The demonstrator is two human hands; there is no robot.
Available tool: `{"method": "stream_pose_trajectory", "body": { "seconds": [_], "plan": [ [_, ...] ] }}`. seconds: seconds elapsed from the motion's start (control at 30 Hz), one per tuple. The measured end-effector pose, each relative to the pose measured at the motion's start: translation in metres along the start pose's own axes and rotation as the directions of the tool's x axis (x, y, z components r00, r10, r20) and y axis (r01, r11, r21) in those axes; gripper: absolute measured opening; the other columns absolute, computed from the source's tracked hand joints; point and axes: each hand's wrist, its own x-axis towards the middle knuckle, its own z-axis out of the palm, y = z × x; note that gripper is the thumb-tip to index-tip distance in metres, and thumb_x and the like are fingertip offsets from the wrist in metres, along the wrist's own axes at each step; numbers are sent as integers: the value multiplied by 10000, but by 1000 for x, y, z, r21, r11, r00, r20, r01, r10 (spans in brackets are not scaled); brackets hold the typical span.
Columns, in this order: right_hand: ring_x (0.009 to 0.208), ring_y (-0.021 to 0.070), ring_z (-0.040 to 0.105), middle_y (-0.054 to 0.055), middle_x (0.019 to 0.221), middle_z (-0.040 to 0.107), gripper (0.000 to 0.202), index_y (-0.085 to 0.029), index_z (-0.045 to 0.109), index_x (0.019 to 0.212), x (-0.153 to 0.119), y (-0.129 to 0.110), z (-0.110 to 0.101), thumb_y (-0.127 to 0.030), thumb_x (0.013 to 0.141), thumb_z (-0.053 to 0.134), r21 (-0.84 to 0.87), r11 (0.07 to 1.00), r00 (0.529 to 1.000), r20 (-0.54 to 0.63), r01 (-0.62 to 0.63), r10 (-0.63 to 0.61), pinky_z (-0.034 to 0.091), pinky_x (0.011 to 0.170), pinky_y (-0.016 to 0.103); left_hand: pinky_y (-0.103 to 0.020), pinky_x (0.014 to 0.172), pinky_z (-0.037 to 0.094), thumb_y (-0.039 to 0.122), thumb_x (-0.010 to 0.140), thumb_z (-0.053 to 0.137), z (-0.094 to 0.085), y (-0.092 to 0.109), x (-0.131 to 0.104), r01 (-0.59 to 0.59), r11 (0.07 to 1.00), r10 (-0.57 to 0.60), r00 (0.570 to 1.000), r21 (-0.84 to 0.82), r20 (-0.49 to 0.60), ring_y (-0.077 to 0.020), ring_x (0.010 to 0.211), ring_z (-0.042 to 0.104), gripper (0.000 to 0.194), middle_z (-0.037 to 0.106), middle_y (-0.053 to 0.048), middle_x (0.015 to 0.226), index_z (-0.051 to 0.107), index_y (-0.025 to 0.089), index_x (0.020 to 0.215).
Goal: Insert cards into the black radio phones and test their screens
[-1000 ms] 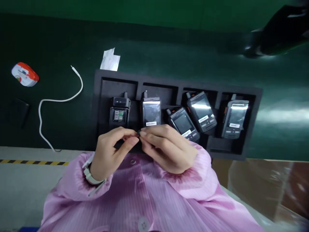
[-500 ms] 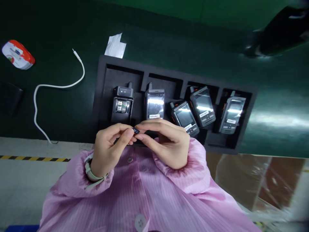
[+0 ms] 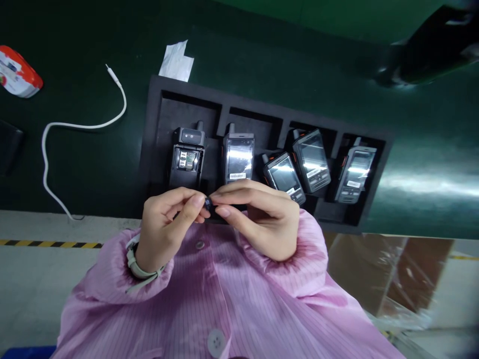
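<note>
Right hand (image 3: 264,217) overlaps the tray (image 3: 223,118); white cable (image 3: 80,126) lies left.

A green table (image 3: 262,75) is carrying a black tray (image 3: 153,107) — white paper (image 3: 175,62) is lying at its far edge; a cable (image 3: 75,126), orange-and-white object (image 3: 20,75) and black item (image 3: 9,144) are resting left.

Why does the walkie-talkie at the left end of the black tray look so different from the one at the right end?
The left-end radio lies back up, while the right-end radio lies screen up. The left-end radio has an open bay showing metal and green parts inside; the right-end radio shows a shiny screen with a white label below. Both have a stubby antenna and lie in the black tray.
</note>
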Motion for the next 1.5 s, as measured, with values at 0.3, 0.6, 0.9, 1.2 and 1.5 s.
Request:
{"method": "stream_pose_trajectory", "body": {
  "seconds": [0.3, 0.6, 0.9, 1.2, 1.5],
  "plan": [
    [749, 120, 705, 12, 829, 754, 145, -195, 734, 899, 10, -15, -4, -66, 914, 671, -171, 983, 994, 78, -64, 78, 602, 693, 246, -192, 614, 565, 168, 977, 628, 3, -4, -2, -282, 889, 279, 958, 361, 61, -94, 635, 707, 149, 764, 13, 742, 696, 186, 847],
    [629, 100, 677, -34, 720, 731, 157, -222, 730, 812, 43, 1, -24, -68, 832, 747, -244, 947, 977, -100, -208, 189, 564, 580, 217, -418, 895, 523, 294, 842, 802, -10, -41, 1, -222, 424, 547, 836, 878, -53, -289, 988, 699, 349, 763, -126, 1081, 709, 176, 1158],
    [1052, 246, 681, 48, 1034, 737, 85, -243, 570, 907, 61, 27, -12, -185, 966, 589, -542, 839, 996, 27, -55, 83, 580, 914, 440, -547, 1105, 362, 526, 893, 711, 5, -33, 7, -106, 427, 252, 968, 898, -5, -421, 1305, 588, 829, 552, -263, 1525, 413, 111, 1546],
    [1041, 231, 651, 38, 982, 665, 92, -256, 564, 954, 58, 40, -2, -264, 1029, 511, -345, 935, 996, 14, -81, 92, 564, 961, 454, -553, 1124, 495, 384, 907, 723, 2, -49, 12, -286, 747, 376, 926, 600, -26, -366, 1414, 517, 810, 477, -196, 1519, 282, 241, 1573],
    [800, 150, 654, 31, 878, 704, 258, -184, 665, 816, 75, 25, -39, -400, 862, 798, 180, 965, 980, 86, -193, 180, 563, 742, 301, -549, 1149, 510, 472, 801, 836, -28, -29, 46, -207, 953, 197, 978, 221, 64, -345, 1384, 585, 1096, 578, -147, 1465, 143, 303, 1634]
  ]
}}
